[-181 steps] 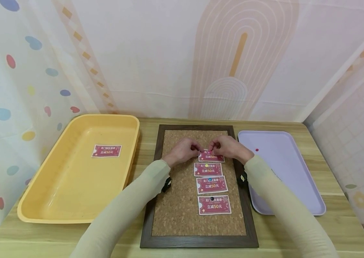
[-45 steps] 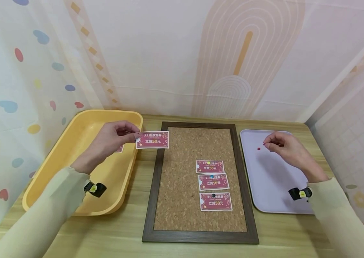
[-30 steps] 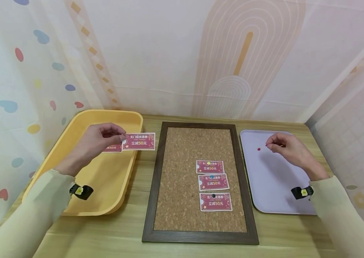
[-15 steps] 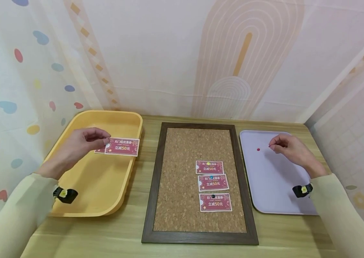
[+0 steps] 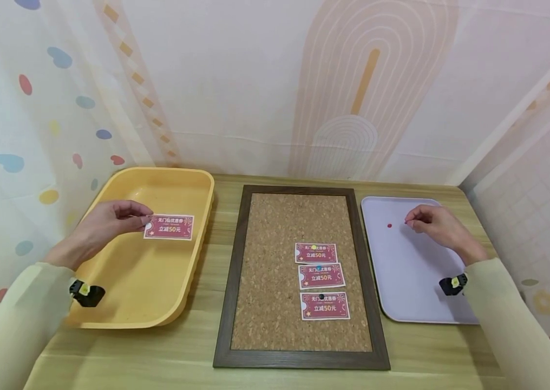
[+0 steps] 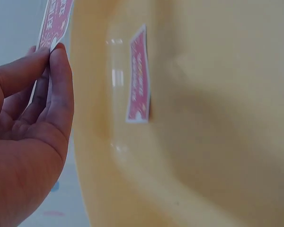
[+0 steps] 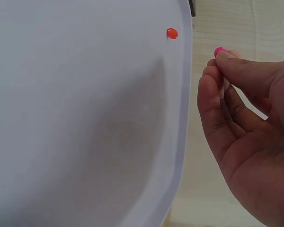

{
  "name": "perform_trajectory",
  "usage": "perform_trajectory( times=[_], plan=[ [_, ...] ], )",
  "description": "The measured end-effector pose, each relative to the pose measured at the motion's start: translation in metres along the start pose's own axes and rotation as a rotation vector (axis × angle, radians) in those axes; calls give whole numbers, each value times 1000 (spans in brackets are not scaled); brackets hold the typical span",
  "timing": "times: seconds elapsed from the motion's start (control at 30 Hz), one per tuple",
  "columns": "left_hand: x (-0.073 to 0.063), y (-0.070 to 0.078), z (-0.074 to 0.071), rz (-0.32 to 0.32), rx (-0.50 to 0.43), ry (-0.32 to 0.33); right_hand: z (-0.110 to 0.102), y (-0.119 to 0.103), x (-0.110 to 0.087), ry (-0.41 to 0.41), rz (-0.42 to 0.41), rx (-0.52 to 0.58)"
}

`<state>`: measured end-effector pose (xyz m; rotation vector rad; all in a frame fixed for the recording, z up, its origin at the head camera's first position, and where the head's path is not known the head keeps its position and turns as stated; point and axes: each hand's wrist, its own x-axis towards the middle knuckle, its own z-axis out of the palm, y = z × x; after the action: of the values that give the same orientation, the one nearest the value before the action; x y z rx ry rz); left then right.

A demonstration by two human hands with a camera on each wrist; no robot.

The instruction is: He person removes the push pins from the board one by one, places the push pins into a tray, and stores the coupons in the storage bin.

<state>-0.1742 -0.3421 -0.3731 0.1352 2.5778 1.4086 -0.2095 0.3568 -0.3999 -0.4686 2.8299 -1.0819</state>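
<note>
My left hand pinches a red-and-white paper coupon by its left end, above the yellow tray. Under it, a second coupon lies in that tray, plain in the left wrist view and hidden behind the held one in the head view. Between thumb and fingertips, my right hand holds a small pink pushpin over the lilac tray. A red pushpin lies on that tray. Three coupons hang in a column on the corkboard, fixed by yellow, blue and black pushpins.
The dark wooden frame of the corkboard lies between the two trays on the wooden table. Patterned cloth covers the wall behind and both sides.
The top coupon has come off the corkboard, and my left hand has carried it leftward over the yellow tray. My right hand has gone from the board to the lilac tray with the pink pushpin.
</note>
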Motion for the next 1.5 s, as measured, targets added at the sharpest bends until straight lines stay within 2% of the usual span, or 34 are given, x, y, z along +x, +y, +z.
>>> perform_trajectory(
  times=[0.13, 0.4, 0.67, 0.97, 1.23, 1.5],
  plan=[
    [2, -7, -4, -40, 29, -36, 2, 5, 3, -18, -3, 23],
    [6, -22, -8, -77, 66, -95, 5, 11, 8, -41, 8, 40],
    [11, -38, -11, -79, 64, -108, 7, 15, 11, -50, -10, 66],
    [13, -54, -13, -86, 144, -108, 10, 21, 13, -86, 44, 44],
    [14, -59, -11, -82, 182, -112, 12, 24, 14, -96, 40, 20],
    [15, -63, -13, -92, 202, -113, 12, 21, 14, -97, 78, 16]
  ],
)
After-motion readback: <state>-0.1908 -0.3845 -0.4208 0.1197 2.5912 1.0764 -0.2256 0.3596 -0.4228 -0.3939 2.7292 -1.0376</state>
